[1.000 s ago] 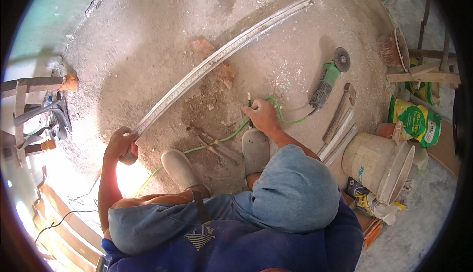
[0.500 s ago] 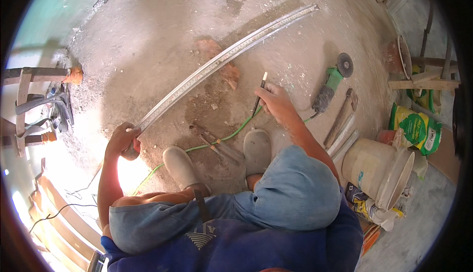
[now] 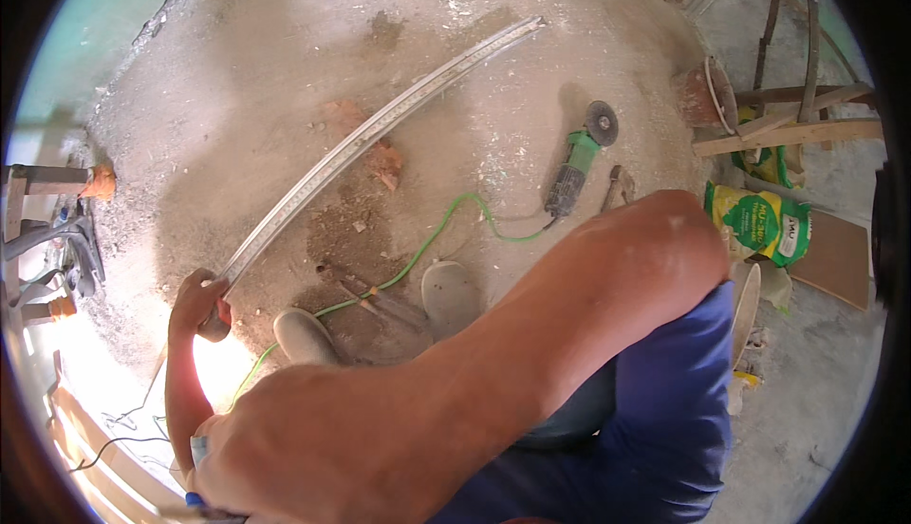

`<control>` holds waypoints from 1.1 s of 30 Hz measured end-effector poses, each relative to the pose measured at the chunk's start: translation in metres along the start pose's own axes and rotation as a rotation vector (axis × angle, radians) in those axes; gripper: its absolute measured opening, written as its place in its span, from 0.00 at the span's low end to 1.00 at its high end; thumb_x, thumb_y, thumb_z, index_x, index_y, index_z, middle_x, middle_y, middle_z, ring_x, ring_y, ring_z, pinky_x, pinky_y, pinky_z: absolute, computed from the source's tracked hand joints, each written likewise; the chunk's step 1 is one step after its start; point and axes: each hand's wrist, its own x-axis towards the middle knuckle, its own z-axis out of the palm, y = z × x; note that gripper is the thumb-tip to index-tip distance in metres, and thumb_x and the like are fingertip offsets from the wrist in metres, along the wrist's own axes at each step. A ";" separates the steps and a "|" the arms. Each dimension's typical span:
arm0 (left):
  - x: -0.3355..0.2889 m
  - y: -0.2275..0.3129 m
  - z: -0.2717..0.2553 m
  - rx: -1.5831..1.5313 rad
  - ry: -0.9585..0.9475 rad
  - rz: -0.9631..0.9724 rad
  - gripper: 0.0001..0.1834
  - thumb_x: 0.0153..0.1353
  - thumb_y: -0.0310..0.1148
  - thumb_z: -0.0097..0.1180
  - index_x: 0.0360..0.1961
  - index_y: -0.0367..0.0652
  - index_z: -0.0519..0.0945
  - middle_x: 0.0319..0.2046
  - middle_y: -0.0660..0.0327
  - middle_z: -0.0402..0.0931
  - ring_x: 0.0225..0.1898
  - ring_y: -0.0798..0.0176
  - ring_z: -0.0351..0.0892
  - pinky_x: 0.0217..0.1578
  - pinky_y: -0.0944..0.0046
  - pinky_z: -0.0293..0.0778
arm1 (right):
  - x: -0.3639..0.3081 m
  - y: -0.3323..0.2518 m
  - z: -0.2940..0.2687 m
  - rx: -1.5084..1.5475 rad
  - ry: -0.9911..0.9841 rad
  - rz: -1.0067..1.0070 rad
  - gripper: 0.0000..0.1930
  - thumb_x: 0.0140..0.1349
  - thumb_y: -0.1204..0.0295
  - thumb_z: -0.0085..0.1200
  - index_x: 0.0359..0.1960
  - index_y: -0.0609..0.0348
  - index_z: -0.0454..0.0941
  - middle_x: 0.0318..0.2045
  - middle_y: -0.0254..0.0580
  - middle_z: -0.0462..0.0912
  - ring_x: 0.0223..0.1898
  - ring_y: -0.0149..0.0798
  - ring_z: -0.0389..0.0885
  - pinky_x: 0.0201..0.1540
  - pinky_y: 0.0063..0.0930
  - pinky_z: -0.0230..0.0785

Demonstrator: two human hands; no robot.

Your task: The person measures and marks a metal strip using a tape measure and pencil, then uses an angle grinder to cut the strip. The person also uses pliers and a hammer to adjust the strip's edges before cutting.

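At the left, my left hand (image 3: 195,304) is closed round a rounded dark case that looks like a tape measure (image 3: 216,325). Its marked blade seems to lie along a long silver metal profile (image 3: 327,168), which slants across the floor from that hand toward the far middle. My left fingers also touch the profile's near end. My right forearm (image 3: 493,363) crosses in front of my body toward the lower left. The right hand (image 3: 275,439) is low there, near my left arm; its fingers are hidden, and no marker shows.
A green angle grinder (image 3: 574,168) lies right of the profile, its green cord (image 3: 441,225) curving past my shoes. Pliers-like tools (image 3: 365,296) and a hammer (image 3: 619,185) lie on the floor. Farther right are a bucket (image 3: 707,97), green-yellow bags (image 3: 759,223) and planks (image 3: 788,135).
My right hand, which held a dark marker with a white end above the floor, has swung back across my body to the lower left. My left hand keeps its grip; the whole view has shifted.
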 end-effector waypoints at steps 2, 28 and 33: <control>0.003 0.003 0.005 0.004 0.009 0.011 0.24 0.59 0.42 0.65 0.48 0.31 0.80 0.30 0.50 0.84 0.30 0.59 0.85 0.34 0.59 0.79 | -0.004 0.002 0.004 0.081 -0.023 -0.049 0.11 0.64 0.65 0.55 0.34 0.63 0.76 0.29 0.55 0.79 0.34 0.61 0.81 0.38 0.50 0.73; -0.024 0.037 -0.001 0.012 -0.016 -0.071 0.23 0.58 0.41 0.65 0.46 0.31 0.82 0.33 0.46 0.84 0.37 0.55 0.86 0.40 0.56 0.78 | 0.007 0.265 -0.121 -1.119 0.242 0.234 0.18 0.62 0.58 0.63 0.47 0.56 0.78 0.39 0.49 0.84 0.47 0.53 0.83 0.51 0.52 0.73; 0.000 -0.001 0.000 0.118 0.059 0.018 0.23 0.60 0.41 0.64 0.48 0.31 0.81 0.36 0.44 0.84 0.40 0.53 0.86 0.43 0.56 0.77 | 0.020 0.289 -0.108 -1.173 0.208 0.164 0.19 0.57 0.58 0.66 0.44 0.56 0.78 0.38 0.45 0.82 0.47 0.51 0.82 0.48 0.50 0.73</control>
